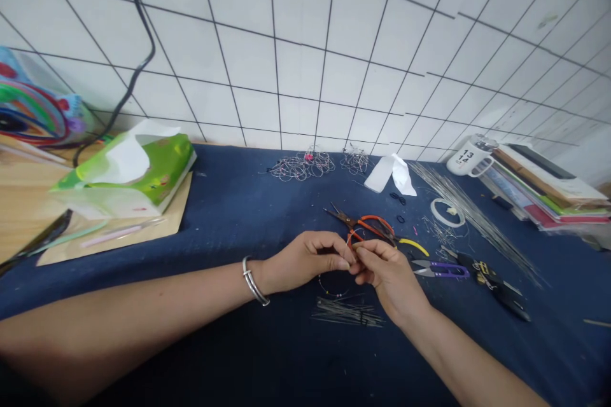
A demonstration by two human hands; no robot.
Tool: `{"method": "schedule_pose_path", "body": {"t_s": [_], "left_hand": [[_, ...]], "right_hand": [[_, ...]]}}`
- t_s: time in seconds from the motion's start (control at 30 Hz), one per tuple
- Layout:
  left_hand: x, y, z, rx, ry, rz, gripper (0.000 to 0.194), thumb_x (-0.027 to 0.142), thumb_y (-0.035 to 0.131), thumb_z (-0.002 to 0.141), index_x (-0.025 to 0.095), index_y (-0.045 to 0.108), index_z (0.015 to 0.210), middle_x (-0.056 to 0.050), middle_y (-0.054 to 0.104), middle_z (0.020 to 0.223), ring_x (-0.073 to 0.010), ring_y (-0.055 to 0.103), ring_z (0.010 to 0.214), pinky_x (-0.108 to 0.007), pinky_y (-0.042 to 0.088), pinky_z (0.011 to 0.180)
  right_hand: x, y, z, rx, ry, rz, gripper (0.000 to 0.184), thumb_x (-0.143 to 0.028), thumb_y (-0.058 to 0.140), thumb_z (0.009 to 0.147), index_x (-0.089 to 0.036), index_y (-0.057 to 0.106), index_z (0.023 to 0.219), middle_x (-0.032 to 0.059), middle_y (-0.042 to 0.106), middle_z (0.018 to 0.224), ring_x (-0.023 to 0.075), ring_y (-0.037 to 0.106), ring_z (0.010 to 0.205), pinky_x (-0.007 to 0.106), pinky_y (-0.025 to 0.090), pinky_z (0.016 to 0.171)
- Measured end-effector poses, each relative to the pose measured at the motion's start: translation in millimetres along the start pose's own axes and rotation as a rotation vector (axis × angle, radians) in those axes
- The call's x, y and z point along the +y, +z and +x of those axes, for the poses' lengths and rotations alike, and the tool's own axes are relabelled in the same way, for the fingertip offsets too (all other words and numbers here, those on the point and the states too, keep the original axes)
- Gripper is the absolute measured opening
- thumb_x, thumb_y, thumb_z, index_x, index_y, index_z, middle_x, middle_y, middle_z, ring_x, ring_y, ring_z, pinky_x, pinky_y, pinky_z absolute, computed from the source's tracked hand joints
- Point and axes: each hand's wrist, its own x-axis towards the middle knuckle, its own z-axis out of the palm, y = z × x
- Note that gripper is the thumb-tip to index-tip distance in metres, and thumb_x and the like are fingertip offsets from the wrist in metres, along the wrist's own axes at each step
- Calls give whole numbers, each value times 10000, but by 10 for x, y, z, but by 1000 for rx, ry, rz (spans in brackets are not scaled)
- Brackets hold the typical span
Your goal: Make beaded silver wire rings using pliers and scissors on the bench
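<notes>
My left hand (315, 261) and my right hand (386, 270) meet fingertip to fingertip over the dark blue cloth. Both pinch a thin beaded wire (337, 294), whose curve with a few tiny beads shows below the left fingers; its ends are hidden by my fingertips. Just beyond the hands lie orange-handled scissors (351, 221) and pliers with orange and yellow handles (413, 245). A bundle of short straight wires (346, 313) rests below the hands. To the right of my right hand are purple thread snips (446, 269).
Coiled beaded wires (298, 167) lie near the tiled wall. Long wires (477, 222), a white ring-shaped roll (434, 213) and black-handled tools (496, 286) are at right. A mug (470, 156) stands beside stacked books (548, 187). A green tissue pack (167, 172) sits at left.
</notes>
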Motion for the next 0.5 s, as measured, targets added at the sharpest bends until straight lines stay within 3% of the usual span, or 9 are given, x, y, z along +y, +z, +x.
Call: {"method": "schedule_pose_path", "body": {"t_s": [0.13,0.5], "left_hand": [[-67,-17,17,158,-63,-102,113,225,589,749,122,579,794,-37,609,785,-117,534,728,-260,413,708],[-13,13,36,211,-174,-373,145,267,588,756,135,532,774,-25,596,784,-97,522,686,-241,377,659]], "right_hand": [[-38,3,-17,-20,-31,0,177,-309,639,707,-161,603,799,36,609,761,112,564,600,214,436,491],[-41,-4,-37,-118,-27,-57,129,-288,602,737,-162,577,748,25,600,756,101,542,596,200,388,469]]}}
